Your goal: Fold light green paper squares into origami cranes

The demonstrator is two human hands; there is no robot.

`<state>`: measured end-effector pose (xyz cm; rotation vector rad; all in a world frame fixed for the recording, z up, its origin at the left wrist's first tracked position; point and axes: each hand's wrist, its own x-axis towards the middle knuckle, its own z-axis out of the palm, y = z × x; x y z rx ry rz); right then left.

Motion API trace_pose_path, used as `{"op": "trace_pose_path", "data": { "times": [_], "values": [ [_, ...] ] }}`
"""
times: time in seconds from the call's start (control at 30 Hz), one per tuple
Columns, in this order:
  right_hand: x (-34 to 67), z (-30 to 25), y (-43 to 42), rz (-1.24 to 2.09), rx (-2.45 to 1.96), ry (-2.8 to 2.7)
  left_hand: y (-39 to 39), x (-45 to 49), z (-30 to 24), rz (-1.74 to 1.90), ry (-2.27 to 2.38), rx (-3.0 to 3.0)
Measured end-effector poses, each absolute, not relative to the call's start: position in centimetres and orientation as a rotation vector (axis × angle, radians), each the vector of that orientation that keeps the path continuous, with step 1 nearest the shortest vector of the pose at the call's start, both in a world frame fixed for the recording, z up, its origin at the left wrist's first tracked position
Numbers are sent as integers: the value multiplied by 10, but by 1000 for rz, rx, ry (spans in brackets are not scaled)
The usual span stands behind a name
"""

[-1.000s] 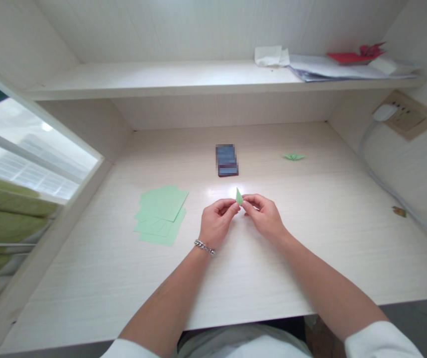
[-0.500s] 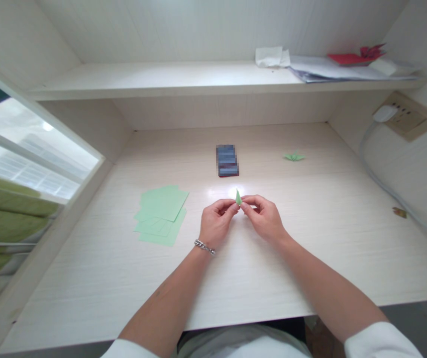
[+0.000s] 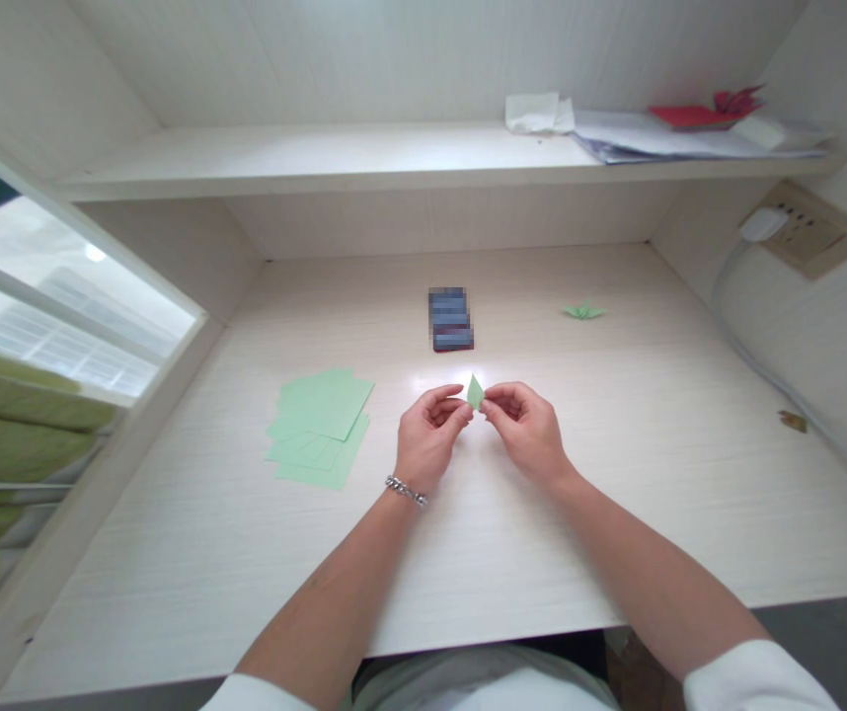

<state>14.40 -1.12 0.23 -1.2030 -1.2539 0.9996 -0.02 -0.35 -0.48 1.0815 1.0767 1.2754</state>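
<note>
Between my two hands stands a small folded piece of green paper (image 3: 475,391), kite-shaped with its point upward. My left hand (image 3: 429,434) pinches its lower left edge with the fingers curled. On the other side, my right hand (image 3: 527,432) grips the lower right edge between thumb and fingertips. Both hands are just above the desk (image 3: 483,583). Loose sheets of green paper (image 3: 324,405) lie fanned out to the left. A finished green paper crane (image 3: 582,312) rests farther back on the right.
A phone (image 3: 451,319) with a blurred screen lies behind my hands. The shelf (image 3: 320,158) above holds papers (image 3: 653,136), a red folded paper (image 3: 738,102) and a white crumpled piece (image 3: 540,114). A charger (image 3: 764,225) with a grey cable is plugged in at right.
The folded green paper has turned and now shows a wider face. My left index finger has lifted slightly off it, and my right hand has shifted a little.
</note>
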Motion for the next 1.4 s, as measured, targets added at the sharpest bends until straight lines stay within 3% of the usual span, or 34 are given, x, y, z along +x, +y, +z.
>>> {"op": "trace_pose_path", "data": {
  "times": [0.33,0.77,1.4],
  "values": [
    [146,-7,-4,1229,-1165,-1156,-3,-1,-6,1209,1110,1056],
    [145,5,-13,1015,-1192,-1335,-7,-3,-5,1252,1026,1189],
    [147,-8,-6,1207,-1157,-1272,-8,-4,-3,1185,1131,1368]
  ]
}}
